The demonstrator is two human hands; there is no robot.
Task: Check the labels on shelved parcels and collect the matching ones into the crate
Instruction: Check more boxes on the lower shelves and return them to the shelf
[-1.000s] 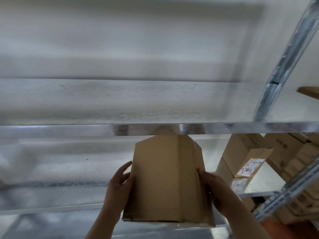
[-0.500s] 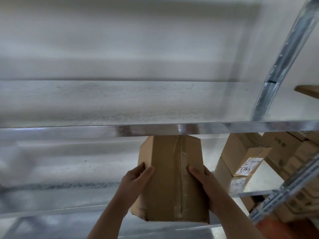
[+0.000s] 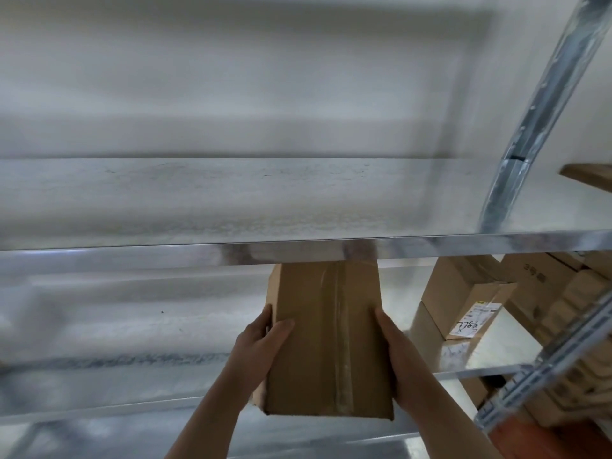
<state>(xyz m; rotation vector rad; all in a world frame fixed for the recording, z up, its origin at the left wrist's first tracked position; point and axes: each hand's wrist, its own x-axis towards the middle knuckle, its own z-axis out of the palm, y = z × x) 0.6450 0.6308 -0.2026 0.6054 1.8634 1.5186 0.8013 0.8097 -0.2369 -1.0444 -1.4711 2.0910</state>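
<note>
A brown cardboard parcel [image 3: 326, 339] with a clear taped seam down its face is held upright in front of the middle shelf. My left hand [image 3: 261, 346] grips its left edge, thumb across the front. My right hand [image 3: 399, 362] grips the right edge, fingers wrapped behind. The parcel's top is hidden behind the front rail of the upper shelf [image 3: 298, 250]. No label shows on the side facing me. No crate is in view.
Galvanised metal shelves fill the view. A stack of cardboard boxes [image 3: 460, 293] stands at the right on the middle shelf [image 3: 480, 371], one with a white handwritten label [image 3: 472, 323]. More boxes [image 3: 543, 279] sit behind a slanted steel upright [image 3: 536, 114].
I have turned the parcel in my hands from its plain side to the taped side. My left thumb has come round onto the front, and the parcel stands more upright.
</note>
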